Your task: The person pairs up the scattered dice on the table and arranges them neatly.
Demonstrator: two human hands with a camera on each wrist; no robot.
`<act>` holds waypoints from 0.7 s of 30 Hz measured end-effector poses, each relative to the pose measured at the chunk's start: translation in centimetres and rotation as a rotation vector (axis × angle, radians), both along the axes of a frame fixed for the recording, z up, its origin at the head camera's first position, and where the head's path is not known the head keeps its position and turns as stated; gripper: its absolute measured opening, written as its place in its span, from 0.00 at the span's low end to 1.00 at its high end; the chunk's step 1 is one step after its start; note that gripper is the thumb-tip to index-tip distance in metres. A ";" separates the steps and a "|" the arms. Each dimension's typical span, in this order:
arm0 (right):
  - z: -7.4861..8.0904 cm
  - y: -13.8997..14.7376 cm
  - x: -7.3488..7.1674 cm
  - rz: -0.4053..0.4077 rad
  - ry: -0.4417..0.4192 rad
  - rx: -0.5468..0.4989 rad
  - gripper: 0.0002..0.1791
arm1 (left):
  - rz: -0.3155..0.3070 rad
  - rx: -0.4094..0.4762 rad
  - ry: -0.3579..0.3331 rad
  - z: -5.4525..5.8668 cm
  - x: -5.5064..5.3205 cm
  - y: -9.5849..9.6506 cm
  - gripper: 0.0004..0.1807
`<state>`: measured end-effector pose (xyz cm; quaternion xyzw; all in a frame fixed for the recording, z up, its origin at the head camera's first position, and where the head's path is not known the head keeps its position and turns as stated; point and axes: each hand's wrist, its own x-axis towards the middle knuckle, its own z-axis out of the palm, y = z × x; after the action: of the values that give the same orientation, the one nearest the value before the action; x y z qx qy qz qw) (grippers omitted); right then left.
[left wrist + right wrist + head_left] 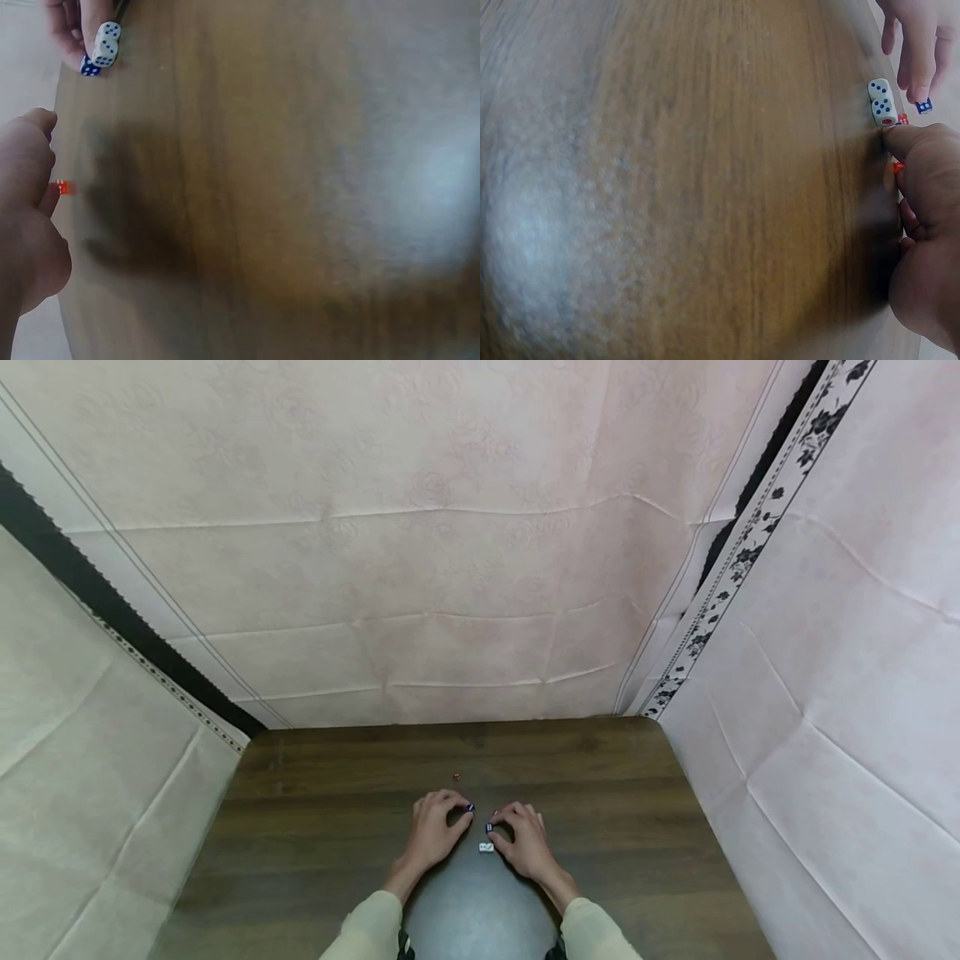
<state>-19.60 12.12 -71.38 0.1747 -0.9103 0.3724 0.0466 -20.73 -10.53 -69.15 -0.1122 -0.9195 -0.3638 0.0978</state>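
Observation:
Between thumb and fingertips, my left hand (437, 828) pinches a small blue die (470, 807) with white pips. My right hand (527, 841) pinches a second blue die (490, 828), which also shows beyond the white dice in the left wrist view. Two white dice (486, 847) with blue pips sit side by side on the table close to my right thumb; one shows a red pip in the right wrist view. A bit of orange-red (898, 167) peeks out by my right fingers, mostly hidden.
Farther back on the wooden table (337, 777) lies a small orange-red die (456, 776). A pale patterned cloth (450, 568) hangs behind the table, with more cloth at both sides. The table's near edge curves inward between my forearms.

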 end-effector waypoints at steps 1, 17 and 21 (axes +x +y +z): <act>-0.1 0.0 0.0 0.002 0.000 0.001 0.09 | -0.008 0.000 -0.002 0.0 0.2 0.0 0.06; -0.4 -0.1 0.1 -0.002 0.045 0.001 0.08 | -0.069 -0.049 0.047 -1.6 1.6 0.7 0.06; -0.4 -0.1 0.1 -0.003 0.021 -0.005 0.08 | -0.072 -0.067 0.070 -1.7 1.7 0.8 0.06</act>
<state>-19.54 12.05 -71.77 0.1769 -0.9091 0.3728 0.0573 -19.06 -9.78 -70.88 -0.1612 -0.9225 -0.3320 0.1130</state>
